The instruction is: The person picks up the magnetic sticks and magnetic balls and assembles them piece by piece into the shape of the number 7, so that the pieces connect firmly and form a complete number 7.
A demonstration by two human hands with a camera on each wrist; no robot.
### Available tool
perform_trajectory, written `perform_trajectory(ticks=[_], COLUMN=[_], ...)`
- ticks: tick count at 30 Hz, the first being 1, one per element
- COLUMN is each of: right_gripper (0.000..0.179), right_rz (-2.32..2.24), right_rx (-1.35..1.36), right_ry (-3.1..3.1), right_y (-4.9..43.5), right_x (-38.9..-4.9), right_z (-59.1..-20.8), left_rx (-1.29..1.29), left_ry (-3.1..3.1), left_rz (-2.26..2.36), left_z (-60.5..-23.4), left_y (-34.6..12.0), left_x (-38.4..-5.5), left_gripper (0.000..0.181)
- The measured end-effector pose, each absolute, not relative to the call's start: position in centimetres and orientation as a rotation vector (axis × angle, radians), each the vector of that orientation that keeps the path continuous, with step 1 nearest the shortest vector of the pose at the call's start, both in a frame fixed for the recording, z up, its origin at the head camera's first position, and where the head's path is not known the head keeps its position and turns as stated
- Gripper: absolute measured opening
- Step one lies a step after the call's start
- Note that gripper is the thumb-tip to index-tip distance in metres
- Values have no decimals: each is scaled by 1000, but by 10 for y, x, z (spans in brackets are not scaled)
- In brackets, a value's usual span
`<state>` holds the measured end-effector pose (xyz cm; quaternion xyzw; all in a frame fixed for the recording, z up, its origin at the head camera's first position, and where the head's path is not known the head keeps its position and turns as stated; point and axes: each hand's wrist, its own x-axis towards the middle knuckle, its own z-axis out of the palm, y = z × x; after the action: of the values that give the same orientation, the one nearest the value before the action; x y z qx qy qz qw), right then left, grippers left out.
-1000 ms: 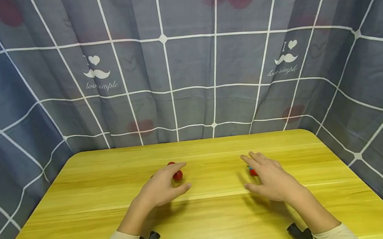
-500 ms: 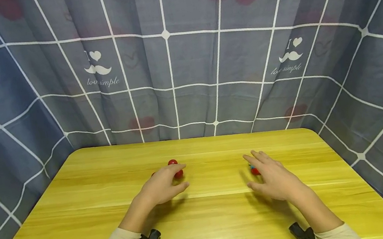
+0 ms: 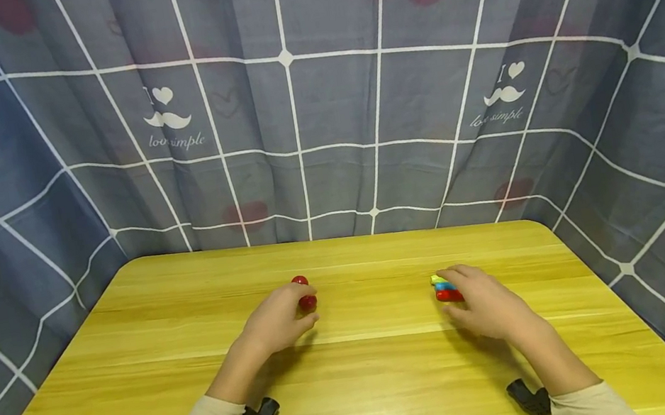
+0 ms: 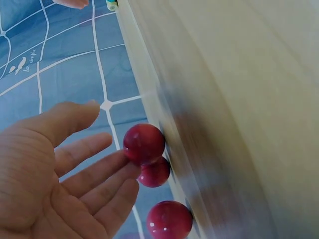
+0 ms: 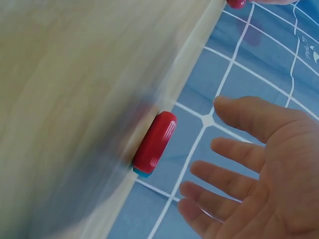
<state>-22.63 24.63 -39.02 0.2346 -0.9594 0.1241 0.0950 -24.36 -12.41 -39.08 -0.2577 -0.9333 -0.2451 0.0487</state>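
Grey-blue curtain [image 3: 324, 108] with white grid lines rises behind the far edge of the tabletop [image 3: 384, 379] and wraps round to left and right. Yellow wood grain, rounded far corners.

Your left hand [image 3: 278, 322] is left of centre, nearer the far edge than the near one. Grip wide: thumb well off the fingers, nothing held. Three red balls [image 3: 307, 303] sit by its fingers, left of the far edge's middle and well apart from both far corners. The third ball [image 4: 169, 220] shows only in the left wrist view. Your fingers overlap one ball there; contact, cannot tell.

Your right hand [image 3: 482, 300] is over toward the right edge. Grip wide here too, fingers loosely bent and holding nothing. Just ahead of the palm, side by side: a red piece [image 3: 449, 295], a blue piece [image 3: 445, 286], a yellow-green piece [image 3: 438, 279]. They lie between the far edge's middle and its right corner, set in from that edge. The right wrist view shows a gap from your fingertips to the red piece.

Room: a broad strip of wood separates your hands, and another strip runs beyond both groups to the far edge.
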Motion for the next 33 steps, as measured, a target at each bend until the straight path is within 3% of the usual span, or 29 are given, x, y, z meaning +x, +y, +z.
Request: perform_trajectory(ticks=[14,28,33], right_gripper=[39,33,21], right_rz=[337,330,311], right_rx=[732,750,786], right_ry=[-2865,-2924,-2915], right_y=[249,249,248], right_x=[-230,-231,-230], right_z=[-389,-395,-395], left_rx=[-838,-777,-827], left_ry=[-2807,-2879,-2884], left_rz=[-694,-724,-746], left_z=[-391,-393,-391], left_y=[-125,-122,-121], left_x=[-246,-243,-240], left_gripper=[21,23,21])
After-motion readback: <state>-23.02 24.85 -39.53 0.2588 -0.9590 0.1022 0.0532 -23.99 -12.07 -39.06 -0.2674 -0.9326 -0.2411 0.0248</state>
